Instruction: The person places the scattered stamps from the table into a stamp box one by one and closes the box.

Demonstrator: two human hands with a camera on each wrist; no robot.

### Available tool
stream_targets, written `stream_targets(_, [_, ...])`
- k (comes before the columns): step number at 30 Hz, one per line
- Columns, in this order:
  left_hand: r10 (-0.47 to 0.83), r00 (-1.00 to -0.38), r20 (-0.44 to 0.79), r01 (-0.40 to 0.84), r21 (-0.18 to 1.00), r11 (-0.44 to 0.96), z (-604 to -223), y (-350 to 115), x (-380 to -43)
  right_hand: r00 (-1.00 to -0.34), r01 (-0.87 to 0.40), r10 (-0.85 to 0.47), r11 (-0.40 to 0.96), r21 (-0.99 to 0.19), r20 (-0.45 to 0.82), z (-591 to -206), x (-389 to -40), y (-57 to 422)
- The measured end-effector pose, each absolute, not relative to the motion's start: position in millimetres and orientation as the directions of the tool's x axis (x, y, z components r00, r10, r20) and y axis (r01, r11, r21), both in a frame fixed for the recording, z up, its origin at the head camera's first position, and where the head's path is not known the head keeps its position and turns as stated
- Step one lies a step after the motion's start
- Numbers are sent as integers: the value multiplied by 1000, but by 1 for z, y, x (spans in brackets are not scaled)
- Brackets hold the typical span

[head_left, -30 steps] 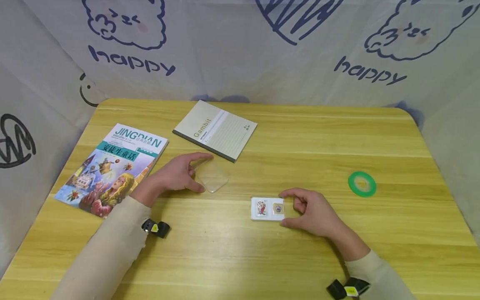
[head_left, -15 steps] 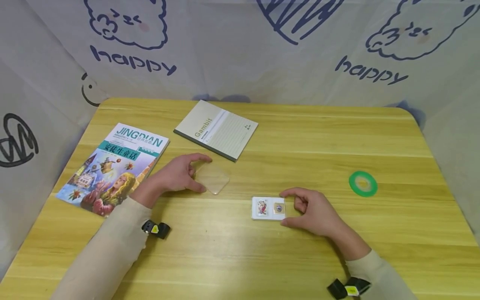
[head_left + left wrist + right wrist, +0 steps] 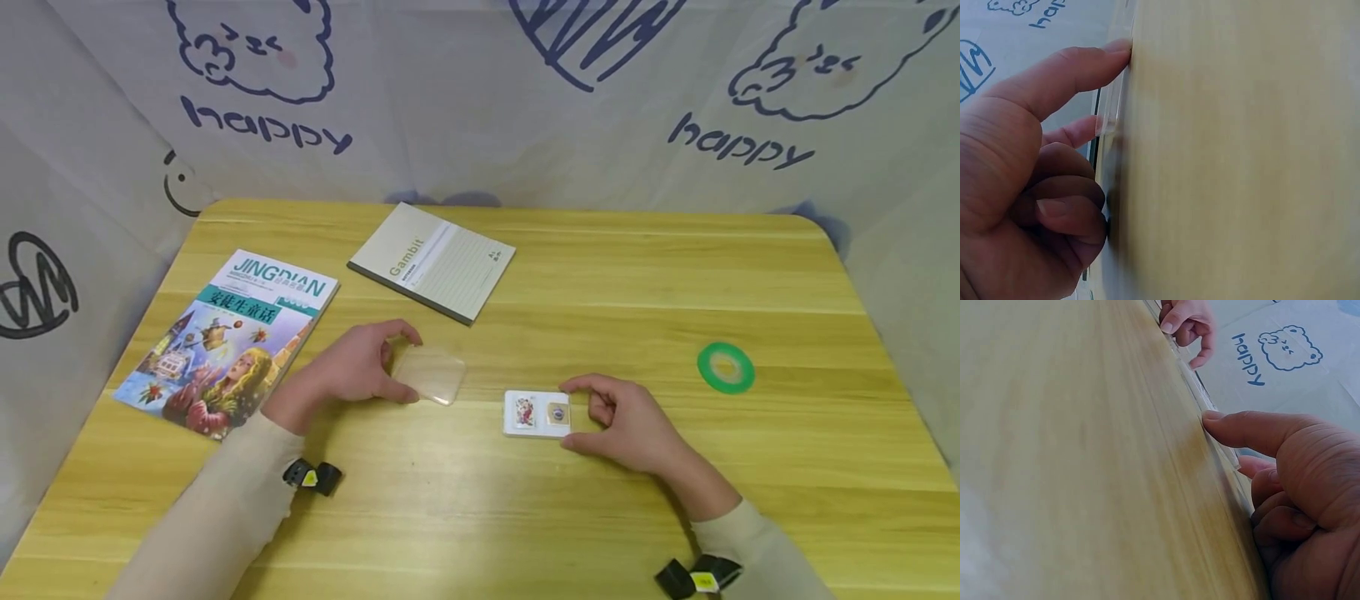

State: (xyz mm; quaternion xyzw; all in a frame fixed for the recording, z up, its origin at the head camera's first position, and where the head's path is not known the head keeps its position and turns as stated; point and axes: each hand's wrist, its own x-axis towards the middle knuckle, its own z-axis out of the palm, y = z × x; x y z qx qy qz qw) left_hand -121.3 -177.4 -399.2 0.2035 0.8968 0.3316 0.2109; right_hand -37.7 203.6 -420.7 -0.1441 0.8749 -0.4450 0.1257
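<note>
A clear, shallow plastic lid (image 3: 431,377) lies left of the middle in the head view. My left hand (image 3: 358,363) pinches its left side between thumb and index finger, the other fingers folded in. To its right, a small white box (image 3: 536,427) shows two little pictures through its top, one like a joker playing card. My right hand (image 3: 628,422) grips the right end of this box, thumb at the near edge and index finger at the far one. In the left wrist view, the lid (image 3: 1112,103) appears edge-on between the fingers.
A storybook (image 3: 225,342) with a colourful cover lies left of the left hand. Behind the lid is a grey Gambit notebook (image 3: 442,267). A green ring-shaped roll of tape (image 3: 703,368) lies on the wooden table (image 3: 645,275), back right of the right hand.
My left hand has shifted slightly toward the near side of the table with the clear lid, which has turned to sit straighter. The right hand and white box have hardly moved.
</note>
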Motion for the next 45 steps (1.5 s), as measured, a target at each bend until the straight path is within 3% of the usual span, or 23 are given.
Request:
stream_targets(12, [502, -850, -157, 287, 661, 693, -401, -175, -112, -928, -139, -361, 562, -815, -90, -420, -38, 203])
stream_targets(29, [458, -888, -31, 188, 885, 425, -406, -148, -92, -929, -135, -358, 567, -813, -95, -420, -38, 203])
stream_targets(45, [346, -937, -58, 127, 863, 489, -406, -94, -64, -930, -143, -358, 570, -809, -88, -421, -39, 203])
